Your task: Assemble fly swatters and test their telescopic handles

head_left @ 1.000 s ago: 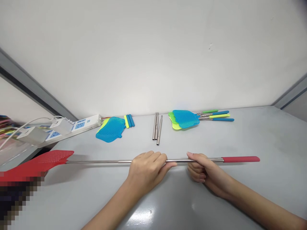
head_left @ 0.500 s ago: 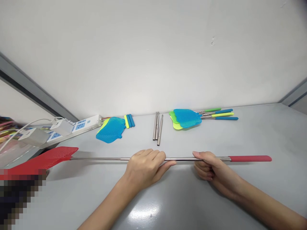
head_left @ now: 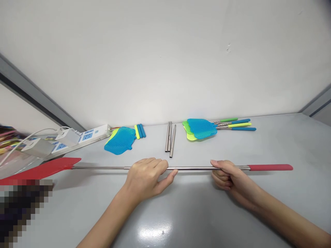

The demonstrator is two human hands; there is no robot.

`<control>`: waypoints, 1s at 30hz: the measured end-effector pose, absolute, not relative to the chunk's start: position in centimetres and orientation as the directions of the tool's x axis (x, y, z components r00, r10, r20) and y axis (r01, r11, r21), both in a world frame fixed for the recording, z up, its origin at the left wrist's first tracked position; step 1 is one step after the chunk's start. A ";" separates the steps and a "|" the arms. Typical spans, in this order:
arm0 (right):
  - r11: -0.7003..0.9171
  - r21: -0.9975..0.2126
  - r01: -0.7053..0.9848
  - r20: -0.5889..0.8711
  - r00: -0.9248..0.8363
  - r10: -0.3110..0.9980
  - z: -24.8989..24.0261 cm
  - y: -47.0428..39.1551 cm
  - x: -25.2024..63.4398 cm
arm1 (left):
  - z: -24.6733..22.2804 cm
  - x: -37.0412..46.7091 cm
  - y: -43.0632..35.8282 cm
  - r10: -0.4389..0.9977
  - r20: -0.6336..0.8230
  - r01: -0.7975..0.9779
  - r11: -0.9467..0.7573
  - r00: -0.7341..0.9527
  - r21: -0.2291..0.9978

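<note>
A red fly swatter [head_left: 191, 168] with an extended metal telescopic rod lies crosswise in both hands, its red head to the left and red grip to the right. My left hand [head_left: 148, 179] is closed over the middle of the rod, thumb stretched along the near side. Near the red grip, my right hand [head_left: 227, 175] is wrapped round the rod with the thumb on top. Behind the hands lie several metal rods [head_left: 172, 141]. Blue and yellow swatter heads [head_left: 120, 140] are stacked to their left, beside blue and yellow grips [head_left: 140, 131].
Several swatters with heads and handles [head_left: 203, 128] lie in a pile at the back right. A white power strip [head_left: 97, 135] with plugged-in chargers [head_left: 38, 147] and cables stands at the left. A wall [head_left: 165, 62] rises behind the grey table [head_left: 196, 213].
My left hand has slid left along the rod, away from my right hand. The swatter's red head has shifted slightly left and turned more edge-on; the rod sits slightly higher.
</note>
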State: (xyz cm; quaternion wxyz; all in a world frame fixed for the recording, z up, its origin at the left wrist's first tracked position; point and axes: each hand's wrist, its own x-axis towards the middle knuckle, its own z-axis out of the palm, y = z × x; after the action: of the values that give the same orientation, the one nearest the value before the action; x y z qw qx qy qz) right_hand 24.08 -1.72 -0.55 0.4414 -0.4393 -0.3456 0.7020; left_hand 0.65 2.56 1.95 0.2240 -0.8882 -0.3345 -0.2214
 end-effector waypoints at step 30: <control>-0.319 -0.896 -0.309 -0.273 -0.183 0.944 -0.8 -1.2 24.8 | 2.3 -1.9 3.4 0.501 0.531 0.687 -0.688 0.683 -0.235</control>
State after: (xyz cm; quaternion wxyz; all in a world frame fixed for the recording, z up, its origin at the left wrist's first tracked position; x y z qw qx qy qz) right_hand 24.79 -1.17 -0.79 0.4603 -0.4432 -0.3585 0.6806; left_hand -1.88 3.39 2.26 0.2128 -0.8924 -0.3328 -0.2182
